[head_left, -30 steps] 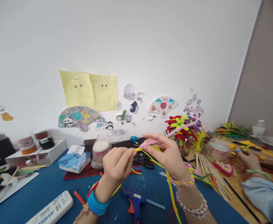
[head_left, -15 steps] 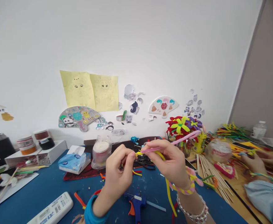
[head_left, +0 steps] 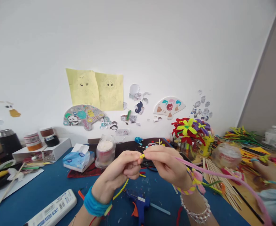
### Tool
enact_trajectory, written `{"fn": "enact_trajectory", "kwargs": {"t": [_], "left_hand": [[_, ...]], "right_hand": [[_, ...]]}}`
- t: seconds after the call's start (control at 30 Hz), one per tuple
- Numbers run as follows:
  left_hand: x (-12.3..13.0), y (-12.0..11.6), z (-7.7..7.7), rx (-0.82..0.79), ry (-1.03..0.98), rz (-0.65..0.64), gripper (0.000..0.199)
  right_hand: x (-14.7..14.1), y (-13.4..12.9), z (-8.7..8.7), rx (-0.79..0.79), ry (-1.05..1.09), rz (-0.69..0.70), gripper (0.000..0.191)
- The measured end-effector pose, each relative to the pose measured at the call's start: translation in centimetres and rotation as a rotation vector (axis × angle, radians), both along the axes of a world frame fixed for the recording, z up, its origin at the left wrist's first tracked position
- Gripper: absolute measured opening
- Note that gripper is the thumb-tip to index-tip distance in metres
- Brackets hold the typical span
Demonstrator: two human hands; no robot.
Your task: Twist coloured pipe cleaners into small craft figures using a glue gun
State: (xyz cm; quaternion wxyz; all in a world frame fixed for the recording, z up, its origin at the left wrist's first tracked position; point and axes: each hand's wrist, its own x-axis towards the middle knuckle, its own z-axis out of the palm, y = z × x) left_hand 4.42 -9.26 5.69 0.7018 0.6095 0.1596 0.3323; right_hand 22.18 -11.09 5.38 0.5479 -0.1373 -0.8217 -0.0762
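Note:
Pinched fingers of my left hand (head_left: 121, 169) hold one end of a short twisted yellow piece (head_left: 142, 156) in the middle of the view. My right hand (head_left: 169, 164) closes on its other side, the fingertips nearly touching those of the left. A long pink pipe cleaner (head_left: 213, 172) runs from my right hand over the wrist to the lower right. Below my left hand a yellow pipe cleaner (head_left: 121, 190) hangs toward the blue wristband. How the strands join between the fingers is hidden.
A blue glue gun (head_left: 141, 208) lies below my hands on the blue mat. Left are a white case (head_left: 53, 208) and tissues (head_left: 78, 158). Right stand pipe-cleaner flowers (head_left: 187, 128), beside wooden sticks (head_left: 232, 191). Another person's hand (head_left: 265, 166) works at the far right.
The pink pipe cleaner has swung from pointing up right to trailing down right. The yellow strand now hangs on the left instead of below my right hand. My left wrist has turned.

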Motion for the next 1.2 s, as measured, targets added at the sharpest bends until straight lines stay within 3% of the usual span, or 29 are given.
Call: {"fn": "enact_trajectory", "kwargs": {"t": [0.1,0.27,0.37,0.47,0.53,0.6,0.7,0.8,0.9,1.0,1.1,1.2], "left_hand": [[0.5,0.7,-0.2,0.051,-0.011,0.081,0.024],[0.8,1.7,-0.7,0.508,0.102,0.612,0.031],[0.8,2.4,-1.1,0.785,0.216,0.764,0.024],[0.9,3.2,-1.8,0.935,0.308,0.804,0.019],[1.1,4.0,-2.3,0.925,0.335,0.798,0.021],[1.0,5.1,-2.9,0.803,0.334,0.746,0.023],[0.6,7.1,-3.7,0.507,0.226,0.719,0.027],[-0.1,8.2,-3.7,0.379,0.096,0.818,0.030],[-0.3,7.5,-3.1,0.397,0.047,0.800,0.029],[0.4,5.6,-2.5,0.440,0.076,0.696,0.028],[1.4,4.2,-2.5,0.499,0.121,0.665,0.028],[2.0,3.9,-3.0,0.523,0.133,0.713,0.028]], "right_hand": [[-0.1,0.3,0.2,-0.230,0.157,-0.024,0.029],[0.2,1.5,0.6,-0.702,0.264,0.027,0.030],[0.3,2.8,0.3,-0.807,0.261,0.087,0.034],[0.3,4.1,-0.1,-0.839,0.246,0.109,0.034],[0.3,4.8,-0.5,-0.849,0.219,0.101,0.034],[0.4,5.2,-0.8,-0.837,0.160,0.041,0.035],[0.4,5.3,-1.1,-0.668,0.058,-0.212,0.036],[0.0,4.7,-1.2,-0.422,-0.057,-0.516,0.030],[-0.9,3.9,-1.3,-0.343,-0.252,-0.686,0.031],[-1.7,3.7,-1.6,-0.397,-0.374,-0.760,0.041],[-2.3,3.8,-1.9,-0.423,-0.353,-0.766,0.048],[-2.5,3.9,-1.8,-0.372,-0.325,-0.713,0.051]]}}
